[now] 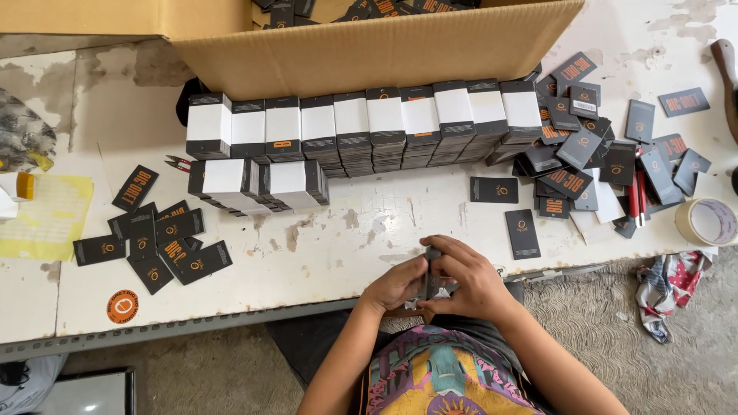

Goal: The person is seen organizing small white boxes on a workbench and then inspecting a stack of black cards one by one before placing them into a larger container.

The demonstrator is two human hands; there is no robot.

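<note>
1. Your left hand (396, 284) and right hand (469, 284) meet at the near edge of the white chipped bench (346, 238).
2. Both grips pinch one small stack of dark rectangular card tags (432, 278), long axis standing near-to-far, between them.
3. Neither hand is nearer.

A small stack of dark cards (432, 270) (edges showing) stands upright at the table edge.

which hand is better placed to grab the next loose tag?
Probably right. The right hand sits just below two loose black tags, apart from them. The left hand is farther from any; both hands grip a small tag stack.
</note>
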